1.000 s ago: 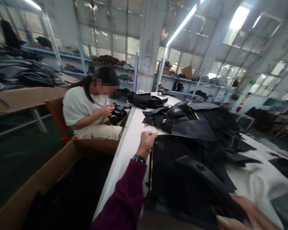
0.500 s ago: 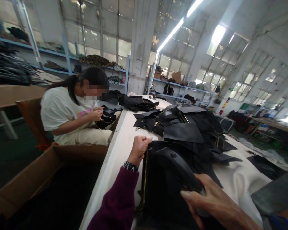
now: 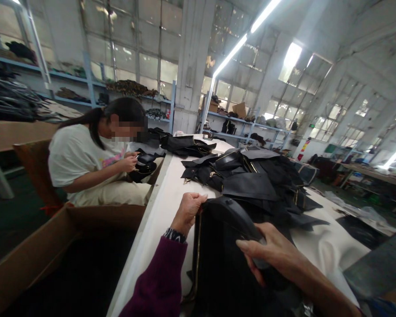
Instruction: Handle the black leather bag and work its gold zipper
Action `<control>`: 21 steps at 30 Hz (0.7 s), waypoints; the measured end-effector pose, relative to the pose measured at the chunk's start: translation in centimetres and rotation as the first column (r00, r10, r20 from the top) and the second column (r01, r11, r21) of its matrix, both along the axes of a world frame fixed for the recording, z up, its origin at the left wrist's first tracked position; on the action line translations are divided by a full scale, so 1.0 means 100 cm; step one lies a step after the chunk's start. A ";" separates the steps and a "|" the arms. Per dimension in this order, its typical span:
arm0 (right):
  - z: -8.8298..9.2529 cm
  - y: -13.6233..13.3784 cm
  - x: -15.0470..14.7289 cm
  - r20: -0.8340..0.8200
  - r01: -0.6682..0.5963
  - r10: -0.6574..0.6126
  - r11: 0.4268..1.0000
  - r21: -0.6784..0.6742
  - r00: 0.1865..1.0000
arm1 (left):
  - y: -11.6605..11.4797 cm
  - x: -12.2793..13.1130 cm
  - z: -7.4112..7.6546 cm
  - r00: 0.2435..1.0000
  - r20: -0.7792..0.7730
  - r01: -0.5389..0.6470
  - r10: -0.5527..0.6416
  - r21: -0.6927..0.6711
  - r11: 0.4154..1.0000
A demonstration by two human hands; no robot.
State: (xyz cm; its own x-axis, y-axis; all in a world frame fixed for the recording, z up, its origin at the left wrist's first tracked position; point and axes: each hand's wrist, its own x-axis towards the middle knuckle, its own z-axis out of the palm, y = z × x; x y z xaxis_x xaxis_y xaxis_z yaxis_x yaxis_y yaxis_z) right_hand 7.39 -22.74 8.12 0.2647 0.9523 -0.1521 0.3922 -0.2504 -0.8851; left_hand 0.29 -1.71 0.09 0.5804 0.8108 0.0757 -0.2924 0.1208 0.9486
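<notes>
Black bag (image 3: 218, 264): on the white table (image 3: 165, 207) before me, beside a heap of black leather pieces (image 3: 251, 176). My left hand (image 3: 188, 211) is clenched on its top corner, seemingly at the zipper end. My right hand (image 3: 270, 255) grasps its flap (image 3: 231, 213).

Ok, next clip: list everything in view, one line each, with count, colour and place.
black bag: one, black with a gold zip edge, near end of table
bag flap: one, black, on the bag
leather pieces: a pile, black, mid table
table: one, white top, centre
cardboard box: one, brown, left of table
co-worker: one, white shirt, seated left
shelves: blue, back wall
left hand: gripping the bag's top corner
right hand: holding the flap
</notes>
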 end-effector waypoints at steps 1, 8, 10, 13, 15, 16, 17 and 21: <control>0.005 0.000 0.002 0.020 0.026 -0.027 1.000 0.011 0.999 | 0.001 0.001 -0.001 1.000 -0.006 0.000 0.000 -0.010 1.000; 0.026 -0.023 0.021 0.170 0.123 -0.127 0.992 0.034 0.977 | 0.004 0.004 -0.006 0.999 -0.030 -0.030 0.028 -0.060 0.998; 0.020 -0.032 0.018 0.138 0.119 -0.115 0.993 -0.018 0.984 | 0.002 0.004 -0.005 0.999 -0.034 -0.032 0.031 -0.051 0.998; 0.003 -0.038 0.008 0.068 0.114 -0.107 0.988 -0.108 0.992 | -0.002 0.004 -0.004 0.999 -0.048 -0.026 0.025 -0.017 1.000; -0.009 -0.036 0.001 0.015 0.120 -0.119 0.979 -0.164 0.993 | -0.003 0.003 -0.003 0.998 -0.065 -0.016 0.017 0.016 1.000; -0.014 -0.033 -0.002 -0.012 0.121 -0.125 0.975 -0.185 0.992 | -0.003 0.003 -0.003 0.997 -0.076 -0.012 0.015 0.035 0.999; -0.017 -0.030 -0.004 -0.041 0.119 -0.129 0.973 -0.196 0.991 | -0.003 0.003 -0.004 0.996 -0.090 -0.009 0.014 0.055 0.998; -0.020 -0.022 -0.008 -0.161 0.129 -0.157 0.977 -0.170 0.974 | 0.002 0.003 -0.007 0.986 -0.165 -0.010 0.036 0.154 0.988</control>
State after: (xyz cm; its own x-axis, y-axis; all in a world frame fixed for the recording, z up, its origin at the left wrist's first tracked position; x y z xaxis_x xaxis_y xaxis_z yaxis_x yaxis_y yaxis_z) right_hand 6.63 -24.92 6.08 0.3527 0.8669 -0.3523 0.1867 -0.4341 -0.8813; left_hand 0.61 -1.53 -0.58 0.5766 0.8105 0.1028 -0.1298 -0.0334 0.9910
